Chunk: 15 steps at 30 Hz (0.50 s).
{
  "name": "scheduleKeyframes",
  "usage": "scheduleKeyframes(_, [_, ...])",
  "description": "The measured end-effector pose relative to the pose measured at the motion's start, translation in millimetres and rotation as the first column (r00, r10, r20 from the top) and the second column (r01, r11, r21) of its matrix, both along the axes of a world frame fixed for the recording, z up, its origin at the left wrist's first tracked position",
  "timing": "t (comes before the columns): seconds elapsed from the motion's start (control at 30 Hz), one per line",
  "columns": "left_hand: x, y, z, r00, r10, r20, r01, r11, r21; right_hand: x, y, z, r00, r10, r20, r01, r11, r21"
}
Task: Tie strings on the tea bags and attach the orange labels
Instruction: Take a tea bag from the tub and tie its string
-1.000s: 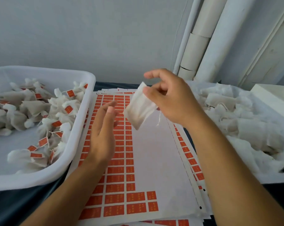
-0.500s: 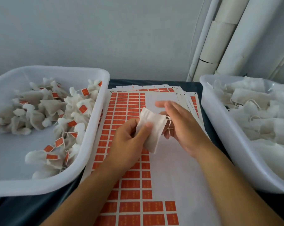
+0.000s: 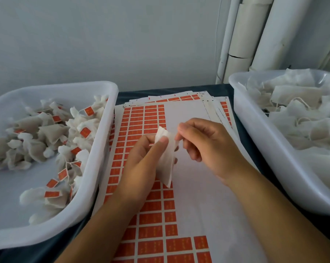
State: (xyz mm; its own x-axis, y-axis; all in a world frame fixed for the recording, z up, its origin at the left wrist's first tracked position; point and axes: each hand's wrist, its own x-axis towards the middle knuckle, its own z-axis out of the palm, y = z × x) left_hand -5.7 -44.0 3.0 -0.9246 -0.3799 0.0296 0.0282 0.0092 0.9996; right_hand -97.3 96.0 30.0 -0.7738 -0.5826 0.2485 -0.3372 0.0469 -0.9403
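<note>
Now left hand (image 3: 143,158) grips the tea bag (image 3: 165,158) mid-frame over the label sheet (image 3: 198,205); right hand (image 3: 204,145) pinches its top at 2 o'clock. Risk: thin paper tears w/ hard pull, or string slips.

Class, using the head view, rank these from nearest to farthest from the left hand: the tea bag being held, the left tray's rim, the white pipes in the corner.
1. Tea bag: held in the left hand.
2. Left tray: rim beside the hand, on its left.
3. White pipes: far back right, against the wall.
</note>
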Motion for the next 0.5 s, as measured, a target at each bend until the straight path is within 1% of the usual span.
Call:
scheduleKeyframes(0.07, [2,3,2,0.997,-0.067,-0.038,0.063,0.994,-0.094,1,0,2,0.999,-0.018,0.039,0.019,1.000,-0.013])
scheduleKeyframes(0.13, [3,6,2,0.995,-0.100,-0.017,0.094,0.970,-0.225,0,2,5,0.994,-0.034,0.099,0.036,0.999,-0.013])
scheduleKeyframes(0.17, [3,7,0,0.995,-0.098,0.002,0.094,0.950,-0.296,-1,4,7,0.987,-0.027,0.156,0.034,0.999,-0.038])
scheduleKeyframes(0.27, [2,11,-7,0.999,-0.044,0.029,0.053,0.869,-0.492,-4,9,13,0.922,0.084,0.378,0.005,0.973,-0.229])
scheduleKeyframes(0.37, [1,11,-13,1.000,0.009,0.030,0.013,0.769,-0.639,-4,11,14,0.830,0.191,0.524,0.053,0.908,-0.415])
scheduleKeyframes(0.43, [0,8,-15,0.999,0.046,0.022,-0.016,0.693,-0.721,-7,13,16,0.770,0.278,0.574,0.101,0.835,-0.541])
scheduleKeyframes(0.5, [-1,6,-15,0.998,0.068,-0.009,-0.050,0.638,-0.769,-9,15,19,0.737,0.346,0.580,0.130,0.770,-0.624])
